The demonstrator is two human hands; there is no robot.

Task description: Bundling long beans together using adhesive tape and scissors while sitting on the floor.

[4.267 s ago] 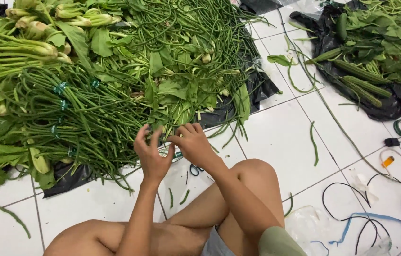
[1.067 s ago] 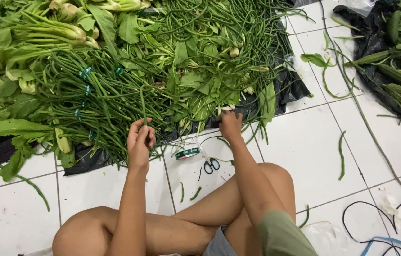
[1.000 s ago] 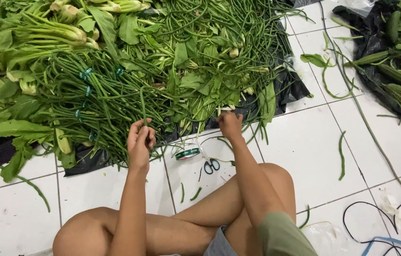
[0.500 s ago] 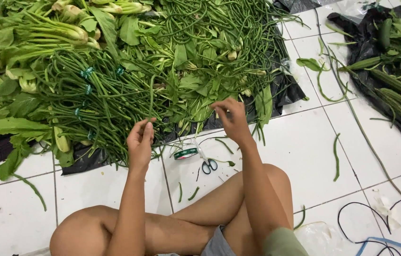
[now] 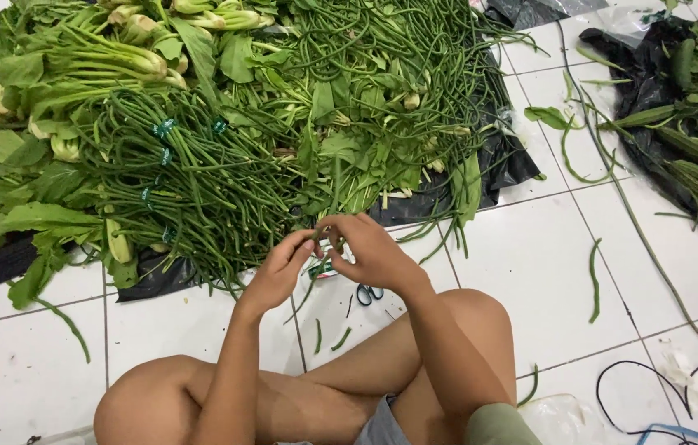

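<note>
Pinched between left hand [image 5: 283, 268] and right hand [image 5: 373, 251]: a few long beans [image 5: 321, 262], fingertips of both closed on the stems, held just above the white tile floor [image 5: 530, 272]. Directly beyond the grip, black plastic sheet [image 5: 501, 156] is covered by a loose bean and leaf pile [image 5: 365, 99]. Beyond-left, tied bean bundles [image 5: 176, 177] with green ties are laid beside bok choy [image 5: 110, 62]. Just below the hands, small scissors [image 5: 368, 293] are seen on the tile. No labels legible.
</note>
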